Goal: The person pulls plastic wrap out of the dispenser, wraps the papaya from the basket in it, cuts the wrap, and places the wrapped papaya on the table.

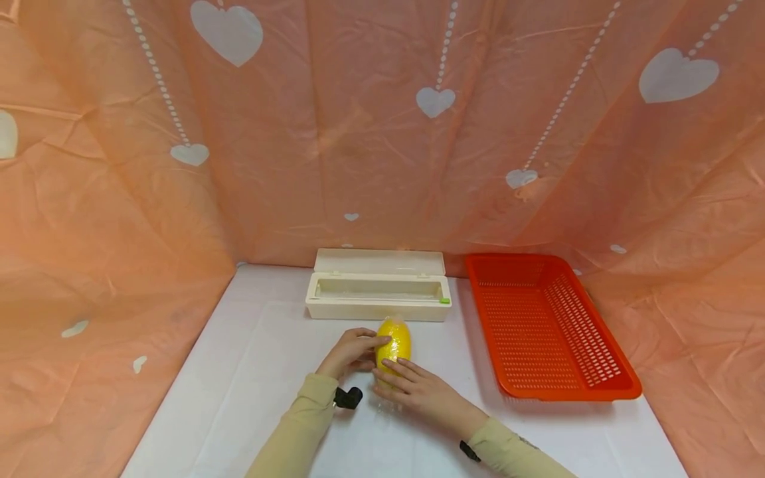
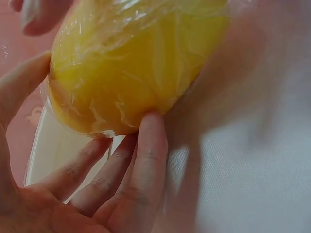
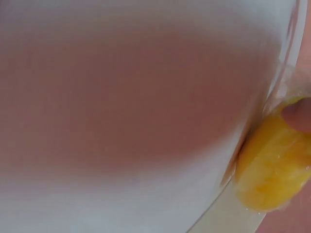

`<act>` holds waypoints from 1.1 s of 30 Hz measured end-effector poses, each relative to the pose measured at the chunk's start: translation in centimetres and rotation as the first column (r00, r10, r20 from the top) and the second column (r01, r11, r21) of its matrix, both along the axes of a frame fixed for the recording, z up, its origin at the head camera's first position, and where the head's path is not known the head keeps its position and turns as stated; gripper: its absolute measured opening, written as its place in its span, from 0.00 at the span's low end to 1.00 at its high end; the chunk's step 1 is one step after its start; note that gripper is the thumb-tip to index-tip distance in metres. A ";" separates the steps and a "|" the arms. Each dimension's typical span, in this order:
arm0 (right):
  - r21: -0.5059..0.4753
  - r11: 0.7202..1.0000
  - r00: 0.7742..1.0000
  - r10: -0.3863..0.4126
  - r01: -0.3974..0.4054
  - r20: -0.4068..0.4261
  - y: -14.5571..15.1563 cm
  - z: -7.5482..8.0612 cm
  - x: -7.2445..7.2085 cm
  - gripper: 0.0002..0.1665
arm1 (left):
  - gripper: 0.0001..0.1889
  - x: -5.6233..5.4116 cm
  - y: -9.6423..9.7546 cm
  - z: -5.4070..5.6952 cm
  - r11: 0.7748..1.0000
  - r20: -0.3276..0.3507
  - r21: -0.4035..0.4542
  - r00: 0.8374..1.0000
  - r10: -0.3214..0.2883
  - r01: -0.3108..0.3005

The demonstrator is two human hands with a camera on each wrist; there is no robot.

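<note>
A yellow oblong fruit, wrapped in clear, wrinkled plastic film, is between the two hands near the table's middle. My left hand grips it from the left. In the left wrist view the thumb lies on one side of the fruit and the fingertips press its other side. With fingers fairly straight, my right hand rests on the fruit's near right part. The right wrist view has the wrapped fruit at its right edge, beside a large blurred patch.
Behind the fruit stands a cream cling film box, its lid raised and a green slider at its right end. An orange-red perforated basket sits on the right. A peach curtain surrounds the white table.
</note>
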State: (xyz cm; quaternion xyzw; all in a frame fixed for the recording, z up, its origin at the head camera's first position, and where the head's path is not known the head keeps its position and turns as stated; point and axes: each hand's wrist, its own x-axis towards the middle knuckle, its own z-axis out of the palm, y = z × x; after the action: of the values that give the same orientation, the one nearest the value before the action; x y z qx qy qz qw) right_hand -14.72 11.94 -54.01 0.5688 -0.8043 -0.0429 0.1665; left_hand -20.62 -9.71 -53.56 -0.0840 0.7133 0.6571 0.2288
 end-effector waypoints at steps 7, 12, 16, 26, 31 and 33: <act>-0.011 1.000 1.000 0.015 -0.015 0.002 -0.4 -0.1 0.2 0.33 | 0.42 -0.2 0.0 0.0 1.000 -0.002 0.002 1.000 0.006 -0.006; -0.024 0.999 0.998 0.045 -0.046 -0.050 -0.5 -0.2 0.0 0.20 | 0.40 -0.1 0.0 0.1 1.000 0.005 0.013 1.000 0.014 -0.014; -0.058 0.996 0.990 0.065 -0.072 -0.124 -0.5 -0.4 -0.2 0.12 | 0.37 -0.1 0.1 0.1 1.000 0.008 0.024 1.000 0.020 -0.020; -0.187 0.980 0.996 0.080 -0.071 0.045 -0.1 -0.6 -0.5 0.19 | 0.34 -0.4 0.3 0.3 1.000 0.004 -0.004 1.000 0.028 -0.028; -0.297 0.953 0.986 0.102 -0.058 0.135 0.0 -1.1 -0.8 0.18 | 0.35 -0.3 0.5 0.5 0.999 0.023 0.001 0.999 0.046 -0.046; -0.359 0.931 0.978 0.127 -0.061 0.164 0.0 -1.2 -0.9 0.16 | 0.34 -0.3 0.6 0.6 0.999 0.030 0.004 0.998 0.053 -0.053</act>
State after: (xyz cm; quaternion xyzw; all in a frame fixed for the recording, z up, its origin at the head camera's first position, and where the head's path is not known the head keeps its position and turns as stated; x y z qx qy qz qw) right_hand -15.57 11.93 -55.20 0.5694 -0.7825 0.1626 0.1924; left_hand -20.87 -9.16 -53.00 -0.1119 0.7058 0.6633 0.2222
